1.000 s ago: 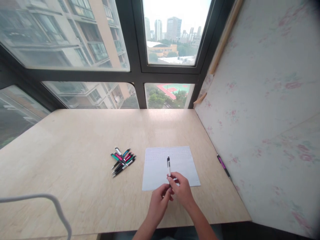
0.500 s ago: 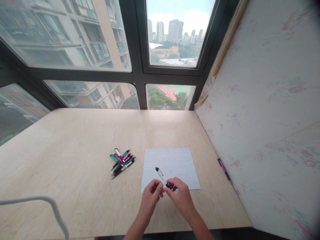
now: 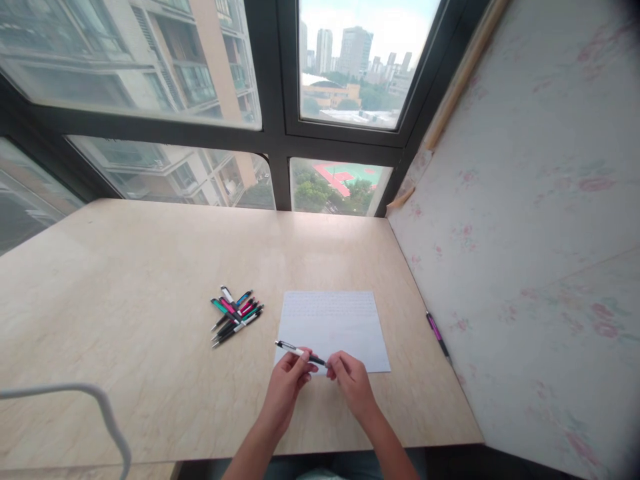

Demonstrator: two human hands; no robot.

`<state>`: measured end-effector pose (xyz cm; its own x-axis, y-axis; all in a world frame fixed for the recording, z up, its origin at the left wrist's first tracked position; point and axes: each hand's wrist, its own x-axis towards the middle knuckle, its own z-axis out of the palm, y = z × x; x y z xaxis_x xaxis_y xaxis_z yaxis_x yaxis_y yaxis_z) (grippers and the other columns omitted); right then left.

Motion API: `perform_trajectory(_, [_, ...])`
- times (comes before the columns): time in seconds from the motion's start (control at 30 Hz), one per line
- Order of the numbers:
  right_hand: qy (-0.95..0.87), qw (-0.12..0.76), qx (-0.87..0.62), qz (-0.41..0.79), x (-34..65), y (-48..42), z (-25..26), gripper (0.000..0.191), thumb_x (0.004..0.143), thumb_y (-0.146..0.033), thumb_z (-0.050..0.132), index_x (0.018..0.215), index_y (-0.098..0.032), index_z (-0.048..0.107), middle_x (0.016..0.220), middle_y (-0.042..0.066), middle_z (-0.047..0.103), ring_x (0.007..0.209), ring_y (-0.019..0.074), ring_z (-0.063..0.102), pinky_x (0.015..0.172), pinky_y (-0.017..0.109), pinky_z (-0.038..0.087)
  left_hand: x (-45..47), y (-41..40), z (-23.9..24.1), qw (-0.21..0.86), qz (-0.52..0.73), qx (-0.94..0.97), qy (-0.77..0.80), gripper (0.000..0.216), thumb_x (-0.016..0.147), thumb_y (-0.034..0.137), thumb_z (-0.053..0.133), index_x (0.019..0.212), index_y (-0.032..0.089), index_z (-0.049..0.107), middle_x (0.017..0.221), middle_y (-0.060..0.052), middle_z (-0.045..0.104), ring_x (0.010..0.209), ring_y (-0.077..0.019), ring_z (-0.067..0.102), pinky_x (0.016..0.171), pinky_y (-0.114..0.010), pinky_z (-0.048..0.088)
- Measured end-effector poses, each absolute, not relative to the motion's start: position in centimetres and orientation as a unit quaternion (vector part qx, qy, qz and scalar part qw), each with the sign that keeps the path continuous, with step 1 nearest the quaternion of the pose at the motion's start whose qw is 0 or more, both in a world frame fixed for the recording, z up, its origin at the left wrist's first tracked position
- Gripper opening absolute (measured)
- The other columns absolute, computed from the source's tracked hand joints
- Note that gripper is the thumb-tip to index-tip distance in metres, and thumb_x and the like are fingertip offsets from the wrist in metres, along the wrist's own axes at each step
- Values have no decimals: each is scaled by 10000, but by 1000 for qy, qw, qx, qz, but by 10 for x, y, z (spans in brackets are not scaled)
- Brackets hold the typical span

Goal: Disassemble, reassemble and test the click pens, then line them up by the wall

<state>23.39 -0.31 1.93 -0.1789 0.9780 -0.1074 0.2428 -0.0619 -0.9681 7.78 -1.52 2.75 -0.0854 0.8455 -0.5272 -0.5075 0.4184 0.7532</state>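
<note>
A white and black pen [image 3: 289, 347] lies almost level above the near part of a sheet of paper [image 3: 330, 330]. My left hand [image 3: 287, 383] pinches it around the middle, and its clip end points left. At the tip end, the closed fingers of my right hand [image 3: 351, 381] meet the pen; whether they grip the tip or only touch it is hard to make out. Lines of faint writing run across the top of the paper. Left of the sheet is a loose pile of several pens [image 3: 237, 315] in black, green, pink, blue and white.
A purple and black pen [image 3: 438, 335] rests along the foot of the papered wall [image 3: 540, 220]. The grey cable [image 3: 103, 400] curves over the table's near left. Dark-framed windows [image 3: 277, 133] rise behind the pale tabletop [image 3: 150, 267].
The pen has turned from steep to nearly level, its clip end swinging left. My left hand now pinches its barrel, while my right fingers have shifted to its tip. The view has tilted slightly.
</note>
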Motion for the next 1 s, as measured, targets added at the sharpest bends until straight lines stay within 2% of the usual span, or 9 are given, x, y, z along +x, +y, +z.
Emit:
perform_trajectory(0.1, [-574,353,-530,516,231,-4,13,423,922,-452,450,618,-171,538,555,-24,518,540,117,471,542,232,346,82,-19,27,671,506,168,516,319,727,392,739,928,163,646,907,-82,700,759,-159,644,616,-230,451])
perform_trajectory(0.23, [-555,363,-547,511,228,-5,5,461,918,-496,436,591,-178,502,530,-31,482,528,114,443,530,231,326,83,-23,26,682,499,166,508,325,705,370,763,921,152,656,940,-101,717,766,-166,659,650,-241,468])
perform_trajectory(0.37, [-527,378,-536,540,228,-5,6,498,924,-540,392,620,-173,535,538,-20,496,520,120,453,518,234,340,82,-24,27,688,497,162,504,333,691,358,774,936,154,682,948,-101,726,810,-180,665,714,-259,483])
perform_trajectory(0.5, [-534,380,-530,538,228,-7,10,506,909,-540,425,595,-167,562,513,-18,500,501,121,459,510,234,343,83,-22,29,683,502,167,503,322,666,367,784,907,170,700,928,-81,732,853,-201,664,777,-291,488])
perform_trajectory(0.73, [-600,375,-540,456,232,-10,4,501,936,-465,413,559,-167,553,500,-15,493,498,119,449,516,231,322,85,-21,19,649,488,216,541,355,630,433,783,817,140,708,721,-59,705,715,-199,631,661,-282,469])
perform_trajectory(0.87, [-709,360,-513,325,237,-10,3,451,946,-375,425,570,-172,568,559,7,524,570,133,481,569,251,310,85,-24,14,645,493,230,536,365,650,457,764,807,135,693,675,-37,672,617,-157,578,580,-250,424])
perform_trajectory(1.0, [-731,348,-500,309,240,-11,3,449,956,-358,403,590,-171,583,572,12,541,575,134,493,571,256,313,88,-28,15,652,498,216,529,362,669,459,752,820,137,679,660,-17,651,591,-141,555,552,-236,402])
